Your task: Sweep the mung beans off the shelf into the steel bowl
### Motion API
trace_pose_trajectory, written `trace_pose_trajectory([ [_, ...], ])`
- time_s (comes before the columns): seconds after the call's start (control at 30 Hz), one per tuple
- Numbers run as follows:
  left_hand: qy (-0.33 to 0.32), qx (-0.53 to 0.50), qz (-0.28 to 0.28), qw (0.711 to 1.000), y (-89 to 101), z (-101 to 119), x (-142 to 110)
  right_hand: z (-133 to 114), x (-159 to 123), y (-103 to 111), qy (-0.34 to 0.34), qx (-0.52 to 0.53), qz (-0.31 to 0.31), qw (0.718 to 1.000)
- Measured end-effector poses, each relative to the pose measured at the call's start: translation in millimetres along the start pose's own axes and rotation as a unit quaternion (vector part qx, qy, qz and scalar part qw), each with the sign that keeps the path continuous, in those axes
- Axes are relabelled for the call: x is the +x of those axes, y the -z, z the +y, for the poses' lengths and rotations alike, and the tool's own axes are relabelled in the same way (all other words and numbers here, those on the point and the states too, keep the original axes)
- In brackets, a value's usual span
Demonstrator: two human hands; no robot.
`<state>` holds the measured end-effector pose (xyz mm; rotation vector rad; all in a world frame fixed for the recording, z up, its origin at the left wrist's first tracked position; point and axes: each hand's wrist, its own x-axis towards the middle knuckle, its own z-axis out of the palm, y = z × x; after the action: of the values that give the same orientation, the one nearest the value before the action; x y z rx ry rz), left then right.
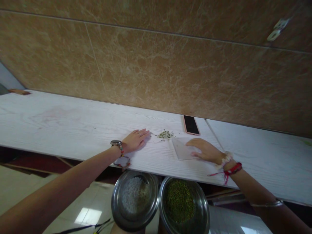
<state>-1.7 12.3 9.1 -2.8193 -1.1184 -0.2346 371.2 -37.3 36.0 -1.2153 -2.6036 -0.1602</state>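
A small scattered pile of green beans and white grains [165, 134] lies on the white wood-grain counter [80, 123]. My left hand [136, 139] rests flat just left of the pile, fingers stretched out and holding nothing. To the pile's lower right, my right hand [203, 149] has its thumb and fingers on a flat, pale plastic scraper [181, 151], which lies at or close to the counter. Below the counter's front edge are two steel bowls: the left bowl [114, 203] holds white rice [135, 195], the right bowl [206, 208] green beans [180, 201].
A phone [191, 125] in a pink case lies behind my right hand, near the brown marbled wall [156, 65]. A seam [214, 133] crosses the counter to the right. Bracelets [123, 161] hang from my left wrist, and red threads [226, 177] dangle from my right.
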Motion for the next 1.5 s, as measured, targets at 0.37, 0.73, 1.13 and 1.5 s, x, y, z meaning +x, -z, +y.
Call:
trace_pose_trajectory([
  [0.37,0.003,-0.003,-0.007,1.000,0.9,-0.5,-1.0,67.4,40.2,-35.2,-0.303,-0.057,0.081,0.948],
  [0.73,0.014,-0.021,0.018,1.000,0.0,0.0,-1.6,-20.5,-5.5,-3.4,-0.051,0.014,0.013,0.999],
  [1.13,0.014,-0.035,0.031,0.999,-7.1,-4.6,-2.8,-5.0,3.8,-3.7,-0.030,-0.016,-0.005,0.999],
  [1.5,0.010,-0.039,0.037,0.999,-7.8,-4.7,-2.1,82.4,58.4,-40.1,-0.259,-0.079,0.034,0.962],
])
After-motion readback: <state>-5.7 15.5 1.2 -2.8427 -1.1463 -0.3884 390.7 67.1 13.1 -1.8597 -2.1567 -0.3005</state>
